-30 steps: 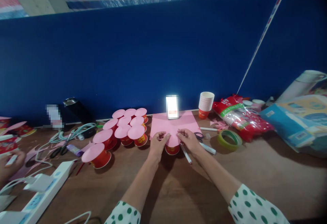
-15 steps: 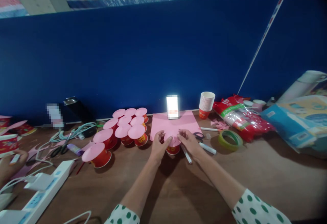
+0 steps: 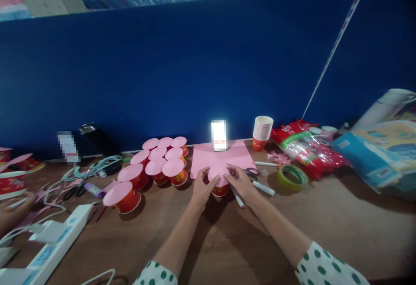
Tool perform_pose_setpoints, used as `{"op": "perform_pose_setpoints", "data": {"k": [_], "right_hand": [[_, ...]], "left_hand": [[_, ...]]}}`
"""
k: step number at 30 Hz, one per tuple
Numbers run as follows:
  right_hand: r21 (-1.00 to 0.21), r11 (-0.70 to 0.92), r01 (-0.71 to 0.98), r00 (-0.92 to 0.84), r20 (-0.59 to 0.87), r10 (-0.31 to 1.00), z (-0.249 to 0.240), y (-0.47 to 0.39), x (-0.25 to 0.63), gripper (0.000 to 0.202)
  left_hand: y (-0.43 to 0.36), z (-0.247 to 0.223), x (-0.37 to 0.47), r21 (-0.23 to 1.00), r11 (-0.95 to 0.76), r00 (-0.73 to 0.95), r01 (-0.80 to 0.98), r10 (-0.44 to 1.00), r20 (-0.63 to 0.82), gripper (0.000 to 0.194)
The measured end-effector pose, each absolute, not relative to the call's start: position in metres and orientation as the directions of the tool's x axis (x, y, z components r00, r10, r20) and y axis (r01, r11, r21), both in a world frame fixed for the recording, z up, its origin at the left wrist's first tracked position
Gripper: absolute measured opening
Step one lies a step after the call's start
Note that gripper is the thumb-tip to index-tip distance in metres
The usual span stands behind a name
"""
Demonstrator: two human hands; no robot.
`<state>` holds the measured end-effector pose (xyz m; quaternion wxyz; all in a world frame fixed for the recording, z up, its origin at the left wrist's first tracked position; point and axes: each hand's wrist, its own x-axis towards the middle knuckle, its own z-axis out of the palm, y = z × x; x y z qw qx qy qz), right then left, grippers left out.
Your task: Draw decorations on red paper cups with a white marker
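Note:
A pink paper disc (image 3: 217, 174) lies on top of an upside-down red paper cup (image 3: 220, 191) in front of me. My left hand (image 3: 203, 189) holds the disc's left edge between thumb and fingers. On the opposite edge, my right hand (image 3: 242, 183) grips the same disc in the same way. Behind the cup is a flat pink paper sheet (image 3: 238, 155), with a bright phone (image 3: 219, 136) propped up at its back. A white marker (image 3: 237, 196) lies just under my right hand, and scissors (image 3: 251, 172) rest beside it.
Several red cups topped with pink discs (image 3: 130, 173) stand to the left. A stack of cups (image 3: 262, 133), a red bag of cups (image 3: 302, 148) and a tape roll (image 3: 293, 178) are on the right. A power strip (image 3: 48, 246) and another person's hand (image 3: 19, 211) are at left.
Both my hands stay at the disc with hardly any movement. At the far left, the other person's hand and the cup near it have shifted slightly.

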<state>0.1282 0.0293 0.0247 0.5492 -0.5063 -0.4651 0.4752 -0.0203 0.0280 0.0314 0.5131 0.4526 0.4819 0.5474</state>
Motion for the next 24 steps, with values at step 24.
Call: {"op": "perform_pose_setpoints", "data": {"k": [24], "right_hand": [[-0.988, -0.022, -0.151, 0.103, -0.038, 0.994, 0.0332, 0.0262, 0.1279, 0.044]], "left_hand": [[0.0222, 0.0334, -0.0220, 0.992, -0.016, -0.023, -0.125, 1.000, 0.013, 0.059]]}}
